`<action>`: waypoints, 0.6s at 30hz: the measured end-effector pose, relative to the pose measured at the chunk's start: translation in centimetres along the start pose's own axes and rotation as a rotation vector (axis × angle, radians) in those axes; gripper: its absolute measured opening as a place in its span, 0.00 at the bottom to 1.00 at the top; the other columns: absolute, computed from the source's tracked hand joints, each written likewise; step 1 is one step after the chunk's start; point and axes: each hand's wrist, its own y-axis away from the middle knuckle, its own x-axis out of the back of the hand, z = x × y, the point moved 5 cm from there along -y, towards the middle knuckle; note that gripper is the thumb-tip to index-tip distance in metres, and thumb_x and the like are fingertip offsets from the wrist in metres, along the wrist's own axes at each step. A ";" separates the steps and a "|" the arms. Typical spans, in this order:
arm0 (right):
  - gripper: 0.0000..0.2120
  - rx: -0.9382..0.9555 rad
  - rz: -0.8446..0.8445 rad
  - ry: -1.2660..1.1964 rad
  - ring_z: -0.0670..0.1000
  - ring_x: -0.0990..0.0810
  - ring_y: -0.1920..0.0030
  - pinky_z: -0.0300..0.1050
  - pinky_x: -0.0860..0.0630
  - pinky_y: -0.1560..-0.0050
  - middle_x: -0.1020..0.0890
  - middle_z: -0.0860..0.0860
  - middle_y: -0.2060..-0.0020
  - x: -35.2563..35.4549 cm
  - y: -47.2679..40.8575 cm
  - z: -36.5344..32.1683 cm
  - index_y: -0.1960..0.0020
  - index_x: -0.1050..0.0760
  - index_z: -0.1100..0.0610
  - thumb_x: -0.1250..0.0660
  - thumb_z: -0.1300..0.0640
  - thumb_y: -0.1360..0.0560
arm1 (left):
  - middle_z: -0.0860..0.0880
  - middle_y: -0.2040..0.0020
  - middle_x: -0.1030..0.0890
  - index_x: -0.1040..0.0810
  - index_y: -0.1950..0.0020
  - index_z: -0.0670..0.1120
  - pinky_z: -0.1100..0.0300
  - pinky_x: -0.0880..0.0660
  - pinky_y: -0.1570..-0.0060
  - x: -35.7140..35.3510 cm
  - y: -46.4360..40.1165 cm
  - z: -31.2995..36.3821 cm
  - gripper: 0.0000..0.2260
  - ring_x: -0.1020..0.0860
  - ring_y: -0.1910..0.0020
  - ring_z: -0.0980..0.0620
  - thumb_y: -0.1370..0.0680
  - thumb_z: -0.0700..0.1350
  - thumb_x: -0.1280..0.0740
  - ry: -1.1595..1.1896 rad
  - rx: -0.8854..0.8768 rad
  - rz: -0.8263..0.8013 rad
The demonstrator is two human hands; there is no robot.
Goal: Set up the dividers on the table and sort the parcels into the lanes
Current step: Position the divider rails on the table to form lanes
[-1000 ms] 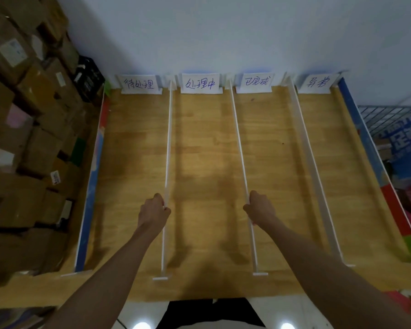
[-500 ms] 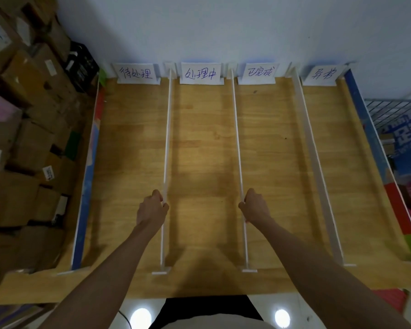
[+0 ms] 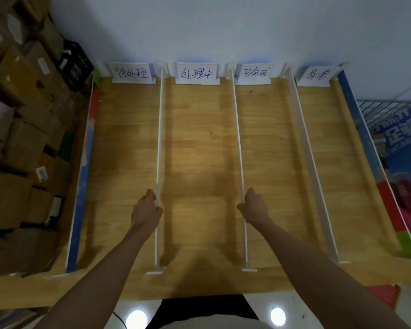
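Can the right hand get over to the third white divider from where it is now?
Probably yes: the right hand grips the middle divider, and only bare table lies between it and the third divider.

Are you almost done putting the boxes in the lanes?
Not yet. Three white dividers stand on the table, with four labels at the back. The left hand and right hand grip two dividers. No parcels lie in any lane; the cardboard boxes sit stacked beside it.

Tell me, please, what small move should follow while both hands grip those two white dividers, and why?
Probably let go and reach for parcels. The left hand holds the left divider, the right hand the middle divider; both stand upright, roughly evenly spaced, and no lane holds any parcel yet.
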 end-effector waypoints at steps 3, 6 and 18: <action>0.13 0.012 0.011 0.010 0.59 0.21 0.52 0.49 0.28 0.60 0.22 0.58 0.50 -0.1 0.2 0.0 0.45 0.32 0.60 0.32 0.57 0.24 | 0.44 0.52 0.19 0.30 0.42 0.45 0.53 0.25 0.61 -0.2 -0.1 -0.1 0.12 0.20 0.57 0.43 0.23 0.41 0.32 0.005 -0.007 -0.003; 0.12 0.037 0.027 0.020 0.60 0.21 0.52 0.49 0.28 0.60 0.22 0.58 0.51 -0.1 0.3 -0.5 0.45 0.32 0.60 0.33 0.57 0.24 | 0.44 0.54 0.19 0.30 0.42 0.45 0.51 0.22 0.61 -0.2 -0.2 -0.3 0.12 0.20 0.59 0.44 0.23 0.41 0.32 0.019 -0.017 -0.004; 0.13 0.050 0.019 0.043 0.60 0.22 0.54 0.50 0.28 0.61 0.23 0.58 0.52 -0.9 0.8 -2.0 0.45 0.33 0.59 0.32 0.57 0.24 | 0.45 0.53 0.19 0.30 0.42 0.46 0.52 0.23 0.59 -0.2 -0.3 -0.8 0.13 0.21 0.57 0.45 0.24 0.42 0.31 0.042 -0.024 -0.040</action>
